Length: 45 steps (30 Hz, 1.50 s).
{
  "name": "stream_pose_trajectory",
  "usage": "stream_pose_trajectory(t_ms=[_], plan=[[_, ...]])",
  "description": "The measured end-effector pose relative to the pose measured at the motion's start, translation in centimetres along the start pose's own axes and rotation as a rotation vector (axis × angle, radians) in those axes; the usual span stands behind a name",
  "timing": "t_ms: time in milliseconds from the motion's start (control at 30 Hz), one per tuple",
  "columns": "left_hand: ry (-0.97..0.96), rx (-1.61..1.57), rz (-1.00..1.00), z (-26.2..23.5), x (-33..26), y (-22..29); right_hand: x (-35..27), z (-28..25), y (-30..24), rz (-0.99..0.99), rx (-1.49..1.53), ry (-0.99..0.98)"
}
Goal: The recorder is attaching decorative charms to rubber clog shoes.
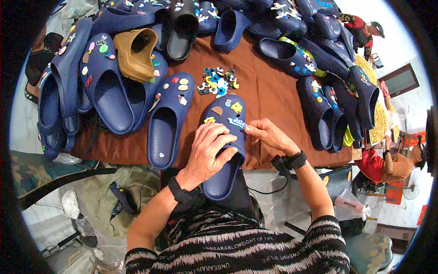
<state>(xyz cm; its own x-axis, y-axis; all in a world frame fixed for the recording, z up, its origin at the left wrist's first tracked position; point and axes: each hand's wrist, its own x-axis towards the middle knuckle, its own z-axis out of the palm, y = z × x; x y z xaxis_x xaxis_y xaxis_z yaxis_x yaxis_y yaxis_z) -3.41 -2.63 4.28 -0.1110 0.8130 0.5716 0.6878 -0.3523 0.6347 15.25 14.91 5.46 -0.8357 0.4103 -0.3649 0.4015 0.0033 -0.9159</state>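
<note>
A navy clog (220,176) with cartoon charms on its toe lies sole-down over the table's front edge, its heel toward me. My left hand (210,150) is closed over the clog's upper and strap, fingers bent across the left side. At the upper's right side, my right hand (267,133) has its fingers curled and its thumb tip at the end of a blue-and-white shoe charm (237,122). The folded fingers hide what lies under them. Left of it rests another navy clog (165,132) with charms. Beyond the toe is a pile of loose charms (219,82).
Navy clogs (109,98), a tan clog (136,52) and a black clog (182,34) crowd the table's left and back. More clogs (319,114) stand at right on the brown cloth (269,96). Other people (392,166) are at far right; one (41,59) is at left.
</note>
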Motion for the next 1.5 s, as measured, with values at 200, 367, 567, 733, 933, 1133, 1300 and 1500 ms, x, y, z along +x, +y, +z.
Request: stream_pose_trajectory(t_ms=[200, 367, 567, 733, 933, 1133, 1300, 1500], plan=[[-0.016, -0.017, -0.037, 0.1, 0.3, -0.1, 1.4, -1.1, 1.1, -0.005, -0.125, 0.052], [-0.009, 0.001, -0.017, 0.4, 0.4, -0.4, 1.2, -0.3, 0.4, -0.121, -0.14, 0.128], [0.03, 0.004, -0.007, 0.6, 0.2, -0.5, 2.1, -0.2, -0.7, -0.012, -0.47, 0.136], [0.016, -0.015, -0.031, 0.5, 0.3, -0.4, 2.2, -0.3, -1.0, 0.112, -0.542, 0.127], [0.005, 0.006, -0.05, 0.7, 0.2, -0.1, 1.8, 0.4, 0.0, 0.013, -0.353, 0.079], [-0.014, 0.053, 0.0, 0.5, 0.5, -0.3, 2.4, -1.3, 0.2, 0.02, -0.317, 0.035], [0.016, 0.035, 0.005, 0.7, 0.4, -0.4, 6.1, -4.3, -1.0, -0.068, -0.604, 0.378], [0.037, 0.021, 0.008, 0.8, 0.3, -0.5, 11.7, -3.6, -0.3, -0.307, -0.601, 0.49]])
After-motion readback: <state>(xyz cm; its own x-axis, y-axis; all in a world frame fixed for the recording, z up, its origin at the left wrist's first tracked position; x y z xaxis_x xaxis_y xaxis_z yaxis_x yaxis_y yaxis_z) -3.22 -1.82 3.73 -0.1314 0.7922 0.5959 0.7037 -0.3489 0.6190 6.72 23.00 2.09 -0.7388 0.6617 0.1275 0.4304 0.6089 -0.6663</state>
